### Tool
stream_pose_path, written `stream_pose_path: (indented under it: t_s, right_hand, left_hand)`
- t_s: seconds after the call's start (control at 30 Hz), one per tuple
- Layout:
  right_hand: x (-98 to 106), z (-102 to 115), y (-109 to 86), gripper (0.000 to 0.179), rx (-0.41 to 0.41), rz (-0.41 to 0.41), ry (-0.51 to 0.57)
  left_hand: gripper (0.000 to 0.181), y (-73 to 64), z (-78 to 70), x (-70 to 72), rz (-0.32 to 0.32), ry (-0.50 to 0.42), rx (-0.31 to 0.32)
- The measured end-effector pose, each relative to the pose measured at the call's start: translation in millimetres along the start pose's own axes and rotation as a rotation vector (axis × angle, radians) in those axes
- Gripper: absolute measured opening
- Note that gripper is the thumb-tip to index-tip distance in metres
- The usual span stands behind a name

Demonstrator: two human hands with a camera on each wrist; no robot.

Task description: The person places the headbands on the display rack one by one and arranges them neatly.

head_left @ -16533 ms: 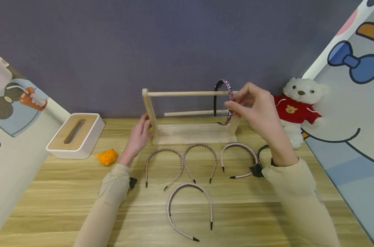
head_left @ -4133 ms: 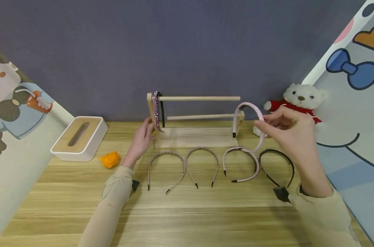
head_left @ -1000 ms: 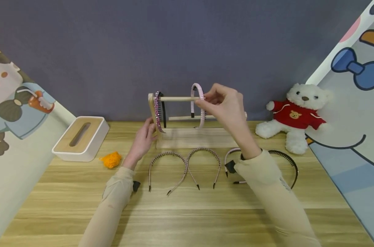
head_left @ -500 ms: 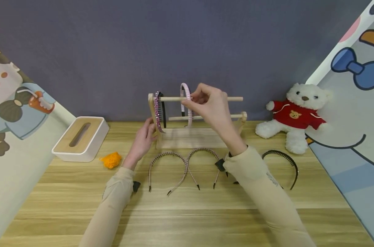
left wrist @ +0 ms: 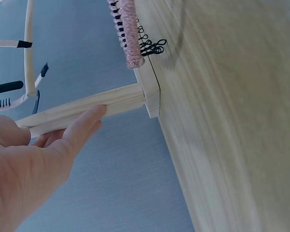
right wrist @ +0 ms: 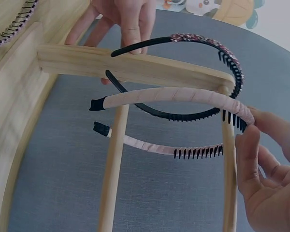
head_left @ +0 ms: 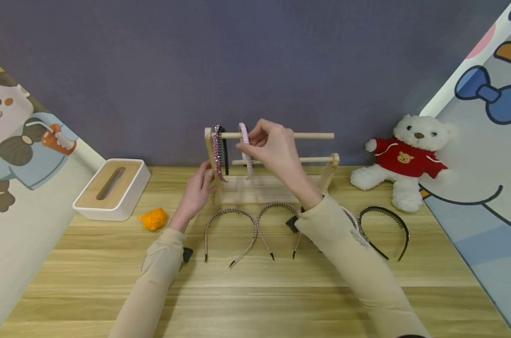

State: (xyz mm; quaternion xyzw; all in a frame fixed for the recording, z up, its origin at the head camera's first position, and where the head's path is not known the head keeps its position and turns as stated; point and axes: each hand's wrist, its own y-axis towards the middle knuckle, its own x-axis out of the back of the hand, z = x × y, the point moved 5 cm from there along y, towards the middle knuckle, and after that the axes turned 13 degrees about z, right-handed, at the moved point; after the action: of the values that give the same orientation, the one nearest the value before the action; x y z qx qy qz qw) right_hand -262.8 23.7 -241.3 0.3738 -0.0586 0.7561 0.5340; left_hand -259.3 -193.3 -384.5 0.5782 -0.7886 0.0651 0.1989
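My right hand (head_left: 276, 148) pinches a pale pink wrapped headband (head_left: 245, 145) at its top, between thumb and fingers. The band straddles the upper rod (head_left: 314, 135) of a wooden rack (head_left: 272, 190), its toothed inner side showing in the right wrist view. Left of it, a pink glittery headband (head_left: 217, 152) with black ends hangs near the left upright (right wrist: 87, 60). My left hand (head_left: 196, 188) grips that upright, fingers on one side and thumb on the other, as the left wrist view (left wrist: 43, 159) partly shows.
Several headbands lie on the table before the rack: two thin ones (head_left: 230, 210), a pale one partly behind my right sleeve, and a black one (head_left: 384, 209). A tissue box (head_left: 130, 199) and orange bundle (head_left: 153, 218) sit left; a white teddy bear (head_left: 403, 157) sits right.
My right hand has slid the pale pink headband leftward along the upper rod, closer to the glittery one. Earlier that band lay at the table's front. My left hand has stayed on the upright.
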Motion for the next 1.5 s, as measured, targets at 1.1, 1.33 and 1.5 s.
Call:
stream_pose_path:
  t_s: [1.1,1.33,1.5]
  right_hand:
    - [-12,9,-3.7,0.027,0.073,0.0,-0.01]
    - [-10,7,-8.0,0.023,0.05,-0.009,0.074]
    - [-6,5,-11.5,0.022,0.036,-0.013,0.149]
  left_hand:
    - [0.047,-0.7,0.2,1.0,0.008,-0.001,-0.005]
    - [0.046,-1.2,0.3,0.8,0.005,0.003,-0.007]
    - [0.047,-1.3,-1.4,0.8,0.01,0.002,-0.006]
